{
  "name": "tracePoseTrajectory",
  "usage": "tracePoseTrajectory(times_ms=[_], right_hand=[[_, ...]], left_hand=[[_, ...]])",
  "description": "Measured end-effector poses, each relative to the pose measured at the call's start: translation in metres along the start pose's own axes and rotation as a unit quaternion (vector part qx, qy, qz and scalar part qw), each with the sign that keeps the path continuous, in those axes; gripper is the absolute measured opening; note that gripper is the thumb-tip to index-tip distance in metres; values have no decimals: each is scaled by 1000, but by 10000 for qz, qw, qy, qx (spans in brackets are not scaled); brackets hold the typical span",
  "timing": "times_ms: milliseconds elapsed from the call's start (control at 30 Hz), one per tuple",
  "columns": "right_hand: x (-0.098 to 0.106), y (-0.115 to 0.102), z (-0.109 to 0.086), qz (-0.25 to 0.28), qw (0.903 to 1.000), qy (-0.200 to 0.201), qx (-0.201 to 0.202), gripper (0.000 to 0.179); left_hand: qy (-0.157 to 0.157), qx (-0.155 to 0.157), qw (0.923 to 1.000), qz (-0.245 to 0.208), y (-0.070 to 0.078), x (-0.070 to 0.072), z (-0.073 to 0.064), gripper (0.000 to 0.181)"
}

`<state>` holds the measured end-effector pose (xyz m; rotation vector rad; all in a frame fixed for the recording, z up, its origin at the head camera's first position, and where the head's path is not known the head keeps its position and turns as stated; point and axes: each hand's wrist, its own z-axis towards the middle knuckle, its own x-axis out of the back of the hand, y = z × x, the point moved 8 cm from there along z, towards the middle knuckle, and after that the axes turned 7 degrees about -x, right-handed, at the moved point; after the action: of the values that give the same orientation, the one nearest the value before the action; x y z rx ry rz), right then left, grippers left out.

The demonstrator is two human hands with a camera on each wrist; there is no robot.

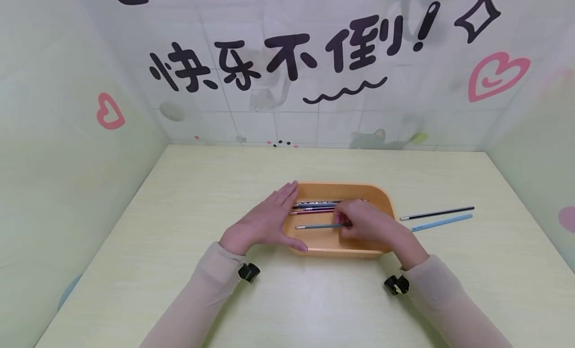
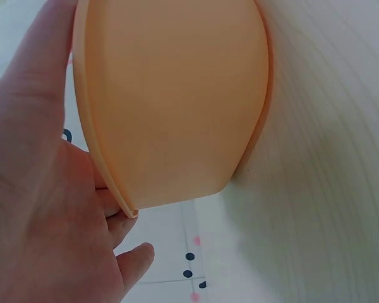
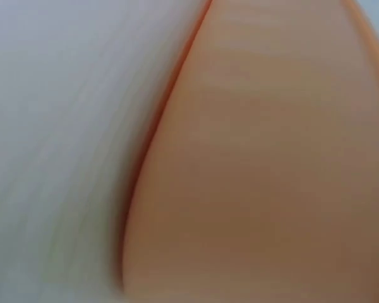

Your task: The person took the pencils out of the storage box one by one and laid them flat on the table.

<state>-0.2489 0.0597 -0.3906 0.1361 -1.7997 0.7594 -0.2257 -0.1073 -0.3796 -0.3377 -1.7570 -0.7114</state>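
Observation:
My left hand (image 1: 266, 219) spreads across the left end of an orange plastic box (image 1: 346, 189), its fingers straight at the back corner and its thumb along the front rim. In the left wrist view that hand (image 2: 44, 189) lies along the rim beside the outer wall of the box (image 2: 177, 107). Reaching inside the box, my right hand (image 1: 365, 220) pinches one end of a teal pencil (image 1: 319, 226), whose eraser end points left. Behind it several pencils (image 1: 312, 206) lie side by side, partly covered by the right hand.
On the table (image 1: 314, 298), right of the box, lie a black pencil (image 1: 437, 213) and a light blue pencil (image 1: 442, 222). Walls with printed lettering and hearts enclose the back and both sides. The right wrist view holds the blurred outer box wall (image 3: 252, 164).

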Motion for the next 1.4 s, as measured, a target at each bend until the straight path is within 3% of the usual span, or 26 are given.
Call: tracePoseTrajectory(times_ms=[567, 800, 1067, 1400], right_hand=[[35, -21, -43, 54, 9926, 966, 738, 22], [59, -22, -70, -63, 9799, 1695, 1048, 27], [80, -6, -99, -260, 9656, 2335, 1115, 35], [88, 31, -123, -532, 9568, 2705, 919, 39]], left_hand=[[-47, 13, 10000, 23, 0, 2, 1, 136], [-66, 61, 10000, 6, 0, 2, 1, 137], [-81, 83, 9999, -80, 0, 1, 1, 136], [-79, 35, 9999, -122, 0, 0, -1, 136]])
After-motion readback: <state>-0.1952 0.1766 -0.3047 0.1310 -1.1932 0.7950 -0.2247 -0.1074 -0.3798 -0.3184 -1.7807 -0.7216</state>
